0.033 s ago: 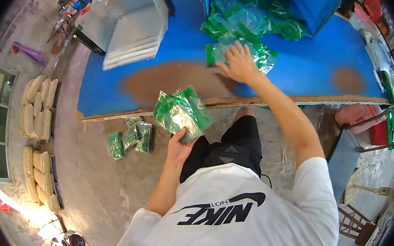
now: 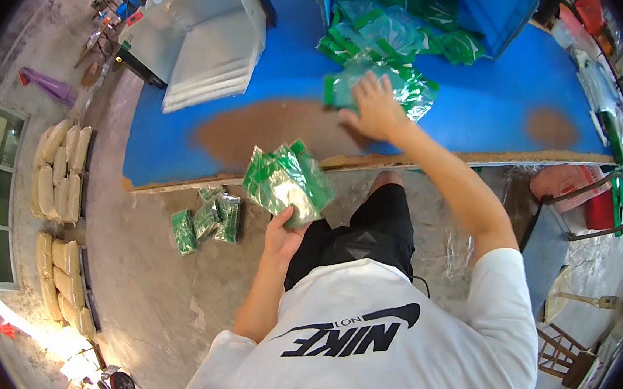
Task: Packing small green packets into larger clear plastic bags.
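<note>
In my left hand (image 2: 284,238) is a fanned stack of green and clear plastic bags (image 2: 300,175), pinched at its lower end in front of the table edge. My right hand (image 2: 378,110) lies with its fingers stretched out over another clear bag with green edges (image 2: 415,92) on the blue tabletop. The palm hides part of that bag. Just beyond it, a loose heap of similar bags (image 2: 385,34) spills out of a blue bin (image 2: 501,22).
A translucent tray (image 2: 257,15) with stacked clear sheets (image 2: 207,74) stands on the blue table (image 2: 473,127) at the left. Green packets (image 2: 205,218) lie on the floor below. Filled sacks (image 2: 61,173) are stacked by the left wall. A wooden stool (image 2: 567,361) is at the right.
My right hand has shifted slightly toward me over the bag. The stack in my left hand has tilted very slightly.
</note>
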`<state>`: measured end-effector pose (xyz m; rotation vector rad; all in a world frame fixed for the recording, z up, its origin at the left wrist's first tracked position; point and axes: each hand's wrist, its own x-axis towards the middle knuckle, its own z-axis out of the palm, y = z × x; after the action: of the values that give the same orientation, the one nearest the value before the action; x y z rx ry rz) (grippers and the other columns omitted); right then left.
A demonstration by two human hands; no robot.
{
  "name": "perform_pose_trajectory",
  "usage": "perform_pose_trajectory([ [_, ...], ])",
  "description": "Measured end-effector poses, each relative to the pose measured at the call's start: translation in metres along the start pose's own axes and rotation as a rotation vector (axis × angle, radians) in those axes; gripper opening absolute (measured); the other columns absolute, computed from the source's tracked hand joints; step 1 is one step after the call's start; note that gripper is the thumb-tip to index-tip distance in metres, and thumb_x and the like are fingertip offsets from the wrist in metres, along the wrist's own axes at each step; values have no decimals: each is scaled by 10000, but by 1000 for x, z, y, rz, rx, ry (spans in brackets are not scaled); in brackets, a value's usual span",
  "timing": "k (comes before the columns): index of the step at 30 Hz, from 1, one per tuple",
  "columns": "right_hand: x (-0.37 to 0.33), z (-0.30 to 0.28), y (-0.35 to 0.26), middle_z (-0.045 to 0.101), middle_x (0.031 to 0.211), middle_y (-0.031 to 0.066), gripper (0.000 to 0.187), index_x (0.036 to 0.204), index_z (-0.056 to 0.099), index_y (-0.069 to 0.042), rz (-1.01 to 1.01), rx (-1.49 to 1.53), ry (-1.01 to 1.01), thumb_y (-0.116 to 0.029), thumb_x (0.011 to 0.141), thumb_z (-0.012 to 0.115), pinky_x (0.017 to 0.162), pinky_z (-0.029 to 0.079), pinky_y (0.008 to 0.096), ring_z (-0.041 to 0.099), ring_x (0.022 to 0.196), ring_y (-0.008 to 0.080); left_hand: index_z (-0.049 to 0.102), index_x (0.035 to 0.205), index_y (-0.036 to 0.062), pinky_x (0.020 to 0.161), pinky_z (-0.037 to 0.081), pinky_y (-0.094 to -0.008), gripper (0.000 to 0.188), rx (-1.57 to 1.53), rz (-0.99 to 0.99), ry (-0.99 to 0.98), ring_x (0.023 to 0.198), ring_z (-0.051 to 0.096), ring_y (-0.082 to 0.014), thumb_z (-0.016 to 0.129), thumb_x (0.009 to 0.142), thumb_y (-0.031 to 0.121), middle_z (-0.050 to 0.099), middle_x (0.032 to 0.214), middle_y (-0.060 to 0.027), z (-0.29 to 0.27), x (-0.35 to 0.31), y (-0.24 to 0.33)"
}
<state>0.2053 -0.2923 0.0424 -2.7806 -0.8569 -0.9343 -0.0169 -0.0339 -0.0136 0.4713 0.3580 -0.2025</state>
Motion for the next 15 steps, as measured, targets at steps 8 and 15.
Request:
perform_pose_trajectory([
  [8, -12, -69, -95, 599, 1156, 192, 302, 1065, 654, -8, -30, 822, -403, -269, 930, 586, 1014, 415, 469, 512, 1170, 389, 436, 1408, 58, 1114, 419, -506, 540, -25, 39, -8, 1288, 523, -297, 623, 902, 29, 541, 1376, -115, 6, 6, 2],
  [15, -24, -30, -49, 511, 1366, 253, 486, 1257, 567, -26, 217, 18, -47, -376, 925, 623, 1073, 358, 543, 484, 1276, 409, 454, 1384, 49, 1080, 458, -479, 526, 53, 38, -6, 1249, 558, -285, 645, 894, 39, 564, 1346, -108, -1, 1, 13],
])
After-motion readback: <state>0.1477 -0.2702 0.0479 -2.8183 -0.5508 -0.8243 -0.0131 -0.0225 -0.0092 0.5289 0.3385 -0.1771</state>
